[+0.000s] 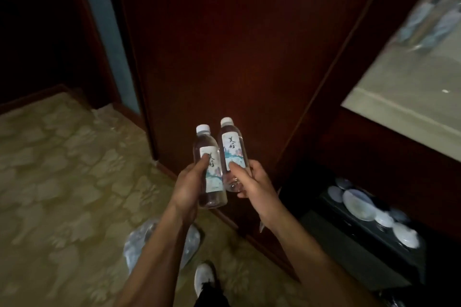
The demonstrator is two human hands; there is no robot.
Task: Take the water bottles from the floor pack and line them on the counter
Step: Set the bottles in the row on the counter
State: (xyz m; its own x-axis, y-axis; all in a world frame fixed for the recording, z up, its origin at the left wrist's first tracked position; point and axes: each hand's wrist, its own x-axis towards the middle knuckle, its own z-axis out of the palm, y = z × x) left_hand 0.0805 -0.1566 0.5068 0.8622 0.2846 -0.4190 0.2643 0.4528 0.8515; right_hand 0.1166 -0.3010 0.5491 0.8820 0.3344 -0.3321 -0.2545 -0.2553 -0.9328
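Two water bottles in hand, one each, both off the floor pack [159,244].

Left hand [189,182] wraps the left bottle [209,164]; right hand [254,182] wraps the right bottle [233,154], thumbs across the labels. Both long axes near upright, caps up and tipped slightly away, bottles almost touching. The counter [409,87] lies up and to my right, so the right hand is nearer. Blurred bottles [429,17] already stand at its far end, so the near stretch looks like open room. Between hands and counter: dark wood cabinet panel [237,45]. Lower right, a black tray [354,229] of white cups [359,204]. My guess: lift over the counter's front edge and stay well above the cups.
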